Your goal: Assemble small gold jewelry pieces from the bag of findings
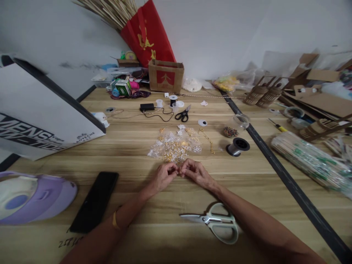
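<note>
My left hand (165, 175) and my right hand (196, 172) meet over the wooden table, fingertips pinched close together. Whatever lies between them is too small and too covered to name. Just beyond the fingers spreads a pile of gold and silver beads (176, 149) mixed with clear plastic bags (158, 146). A gold chain (208, 140) lies to the right of the pile. Farther right are a spool of thin wire (237, 147) and a clear jar of mixed beads (231, 131). Light-handled scissors (217, 222) rest by my right forearm.
Black-handled scissors (183, 114), a black adapter (147, 107) and a small paper bag (166, 77) stand or lie behind the pile. A black phone (95, 201) and a purple visor (52, 198) are at left. Wrapped sticks (310, 159) lie right of a dark strip (271, 161).
</note>
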The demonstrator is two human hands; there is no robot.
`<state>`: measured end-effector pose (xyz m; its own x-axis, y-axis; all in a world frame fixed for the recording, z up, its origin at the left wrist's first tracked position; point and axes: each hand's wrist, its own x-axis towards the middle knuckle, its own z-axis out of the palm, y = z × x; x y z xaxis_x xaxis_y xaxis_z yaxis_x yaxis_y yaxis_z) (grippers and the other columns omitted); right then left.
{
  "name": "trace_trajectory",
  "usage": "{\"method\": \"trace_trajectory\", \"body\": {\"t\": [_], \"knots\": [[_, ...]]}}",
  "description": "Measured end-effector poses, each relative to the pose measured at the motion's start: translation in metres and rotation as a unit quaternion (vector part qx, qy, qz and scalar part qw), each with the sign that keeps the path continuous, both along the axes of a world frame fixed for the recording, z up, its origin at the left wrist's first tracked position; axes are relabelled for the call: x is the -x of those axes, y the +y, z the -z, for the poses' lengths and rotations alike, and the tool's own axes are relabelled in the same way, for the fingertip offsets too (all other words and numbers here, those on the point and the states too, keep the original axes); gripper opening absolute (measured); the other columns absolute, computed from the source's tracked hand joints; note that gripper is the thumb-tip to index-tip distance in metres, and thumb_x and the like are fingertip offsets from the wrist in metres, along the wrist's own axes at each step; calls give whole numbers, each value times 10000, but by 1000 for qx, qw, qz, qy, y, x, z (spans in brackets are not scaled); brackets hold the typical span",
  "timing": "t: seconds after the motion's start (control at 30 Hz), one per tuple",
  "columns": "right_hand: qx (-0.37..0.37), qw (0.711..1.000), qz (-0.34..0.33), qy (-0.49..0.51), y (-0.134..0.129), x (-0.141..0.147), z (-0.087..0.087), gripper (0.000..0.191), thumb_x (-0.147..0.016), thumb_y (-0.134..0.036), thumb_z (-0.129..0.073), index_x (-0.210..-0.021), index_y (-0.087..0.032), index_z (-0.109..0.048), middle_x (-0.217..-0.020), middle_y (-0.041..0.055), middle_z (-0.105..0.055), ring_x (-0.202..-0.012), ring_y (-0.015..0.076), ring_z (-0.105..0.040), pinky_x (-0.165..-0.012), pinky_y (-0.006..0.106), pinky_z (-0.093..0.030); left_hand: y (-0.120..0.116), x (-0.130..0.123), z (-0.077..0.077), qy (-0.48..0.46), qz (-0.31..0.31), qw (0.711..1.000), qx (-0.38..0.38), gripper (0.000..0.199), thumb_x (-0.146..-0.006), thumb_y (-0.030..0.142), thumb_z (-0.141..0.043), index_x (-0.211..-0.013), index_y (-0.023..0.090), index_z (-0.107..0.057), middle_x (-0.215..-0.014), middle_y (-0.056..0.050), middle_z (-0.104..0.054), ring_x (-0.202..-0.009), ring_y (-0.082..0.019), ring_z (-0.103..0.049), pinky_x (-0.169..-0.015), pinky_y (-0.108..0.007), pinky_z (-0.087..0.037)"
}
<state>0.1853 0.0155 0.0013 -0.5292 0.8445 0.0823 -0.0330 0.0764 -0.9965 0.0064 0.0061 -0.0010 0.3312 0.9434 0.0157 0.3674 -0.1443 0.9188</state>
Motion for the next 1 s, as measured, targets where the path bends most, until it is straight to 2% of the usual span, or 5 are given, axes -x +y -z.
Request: {"method": "trace_trajectory", "body": {"t": [0.47, 0.57, 0.7, 0.8, 1.0], "knots": [[57, 988, 141, 13, 6, -1, 5, 299, -802, -408, -607, -969, -163, -568, -512, -35, -572, -415, 103, -517, -427, 210, -433, 4, 4, 3, -61, -51, 994, 74, 129, -722, 236, -575, -740, 133, -651, -645, -9, -624, -528, -103, -501, -497, -200, -399], [-25, 977, 211, -10, 2, -1, 2, 286, -845, -358, -551, -1067, -178, -546, -749, 25, -648, -408, 77, -496, -366, 195, -401, 4, 3, 2, -75, -60, 990, 104, 160, -709, 270, -590, -745, 124, -646, -623, 1, -601, -465, -82, -437, -419, -184, -350], [-240, 946, 207, -73, -5, 0, 0, 229, -884, -221, -479, -1102, -205, -547, -1164, 111, -572, -869, 173, -620, -550, 234, -521, 4, 3, 5, -80, -68, 990, 95, 167, -704, 283, -603, -734, 123, -643, -587, 15, -572, -463, -77, -427, -427, -180, -344], [-355, 914, 119, -157, -10, 1, 1, 285, -906, -161, -434, -1177, -209, -510, -1165, 116, -576, -1087, 206, -546, -767, 301, -531, 5, 3, 6, -78, -59, 993, 64, 130, -714, 254, -600, -700, 128, -633, -565, 20, -560, -491, -84, -440, -462, -182, -356], [-392, 874, 27, -286, -9, 2, 8, 251, -944, -178, -371, -1149, -181, -516, -1032, 124, -615, -903, 197, -606, -769, 312, -505, 4, 3, 3, -68, -56, 993, 73, 104, -713, 220, -599, -688, 123, -628, -559, 25, -542, -512, -88, -448, -473, -182, -362]]}}
